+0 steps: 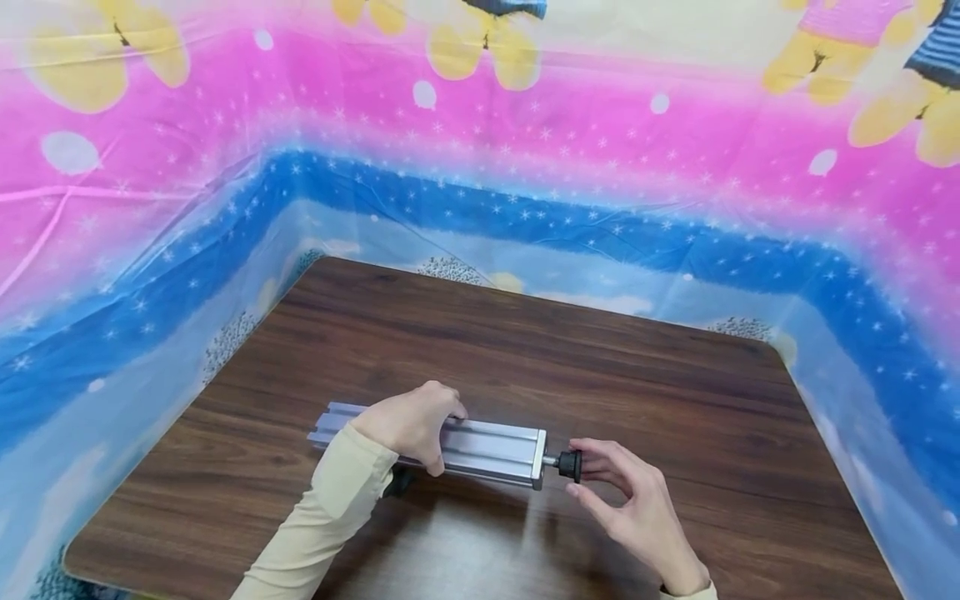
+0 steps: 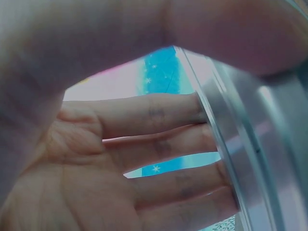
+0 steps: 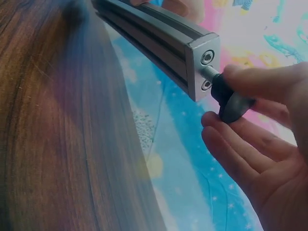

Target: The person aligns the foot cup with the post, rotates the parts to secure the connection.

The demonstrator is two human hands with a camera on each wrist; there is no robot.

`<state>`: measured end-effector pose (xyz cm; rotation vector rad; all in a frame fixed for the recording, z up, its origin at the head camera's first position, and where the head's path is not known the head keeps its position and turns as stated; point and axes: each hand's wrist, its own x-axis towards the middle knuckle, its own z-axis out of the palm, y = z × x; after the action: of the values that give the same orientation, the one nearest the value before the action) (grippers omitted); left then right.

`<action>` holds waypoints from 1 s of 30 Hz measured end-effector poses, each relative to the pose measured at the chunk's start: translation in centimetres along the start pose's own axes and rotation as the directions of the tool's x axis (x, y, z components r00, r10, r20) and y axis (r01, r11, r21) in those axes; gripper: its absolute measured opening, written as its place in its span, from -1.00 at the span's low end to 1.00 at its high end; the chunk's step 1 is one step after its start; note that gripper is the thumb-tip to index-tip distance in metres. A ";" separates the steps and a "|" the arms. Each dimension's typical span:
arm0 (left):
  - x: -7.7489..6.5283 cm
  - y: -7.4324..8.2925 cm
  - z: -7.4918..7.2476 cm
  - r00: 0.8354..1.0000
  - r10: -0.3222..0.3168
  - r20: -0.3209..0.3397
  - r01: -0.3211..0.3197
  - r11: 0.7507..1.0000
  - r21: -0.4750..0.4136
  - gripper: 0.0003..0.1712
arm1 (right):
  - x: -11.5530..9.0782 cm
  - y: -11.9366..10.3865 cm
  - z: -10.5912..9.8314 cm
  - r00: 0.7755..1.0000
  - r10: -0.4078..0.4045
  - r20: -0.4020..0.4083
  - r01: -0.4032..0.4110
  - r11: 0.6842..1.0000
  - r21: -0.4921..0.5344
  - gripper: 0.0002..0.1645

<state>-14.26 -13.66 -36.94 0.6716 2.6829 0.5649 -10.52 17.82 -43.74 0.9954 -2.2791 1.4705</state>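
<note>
A silver aluminium extrusion profile [image 1: 491,446] with lengthwise slots is held up above the table. My left hand [image 1: 412,421] grips it across the middle, thumb on the near side and fingers on the far side. In the left wrist view the fingertips press against the profile's edge [image 2: 250,144]. A plate with screws [image 3: 204,67] caps the right end. From this plate sticks out a threaded stud [image 3: 209,73] with a black levelling foot [image 1: 570,465] on it. My right hand [image 1: 637,508] pinches the foot's rim between thumb and fingers.
The dark brown wooden table [image 1: 525,358] has rounded corners. A printed pink and blue cloth [image 1: 480,150] hangs around its sides and back. Some dark thing [image 1: 397,481] shows below the left wrist, mostly hidden.
</note>
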 end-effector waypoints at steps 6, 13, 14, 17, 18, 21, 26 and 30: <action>-0.2 0.0 0.3 1.000 -0.008 0.014 0.008 1.000 -0.008 -0.33 | -0.1 0.0 0.2 0.994 0.104 -0.017 -0.105 0.992 -0.076 -0.56; -0.1 0.0 0.2 1.000 -0.005 0.009 0.005 1.000 -0.003 -0.32 | 0.3 -0.2 0.6 0.985 0.157 -0.065 -0.162 0.984 -0.071 -0.83; -0.1 0.0 0.2 1.000 -0.006 0.009 0.006 1.000 -0.006 -0.32 | 0.4 -0.3 0.6 0.982 0.176 -0.066 -0.181 0.982 -0.061 -0.87; -0.2 0.0 0.2 1.000 -0.008 0.008 0.009 1.000 -0.015 -0.33 | 0.7 -0.5 0.7 0.963 0.262 -0.060 -0.264 0.964 -0.025 -0.97; -0.2 0.0 0.2 1.000 -0.012 0.008 0.012 1.000 -0.017 -0.33 | 0.7 -0.6 0.8 0.956 0.288 -0.055 -0.289 0.957 -0.018 -0.95; -0.3 0.0 0.2 1.000 -0.014 0.004 0.014 1.000 -0.020 -0.34 | 0.8 -0.7 0.8 0.939 0.342 -0.034 -0.343 0.939 -0.005 -0.88; -0.3 -0.2 0.0 1.000 0.013 -0.007 -0.013 1.000 -0.023 -0.34 | 0.8 -0.7 0.5 0.949 0.313 -0.034 -0.315 0.948 -0.057 -0.92; -0.2 -0.3 -0.2 0.999 0.045 -0.015 -0.045 0.999 -0.013 -0.36 | 0.3 -0.5 0.1 0.977 0.212 -0.025 -0.214 0.971 -0.111 -0.68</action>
<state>-14.26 -14.11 -36.85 0.7284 2.6810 0.6009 -10.43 17.44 -43.27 0.7260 -2.4935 1.4009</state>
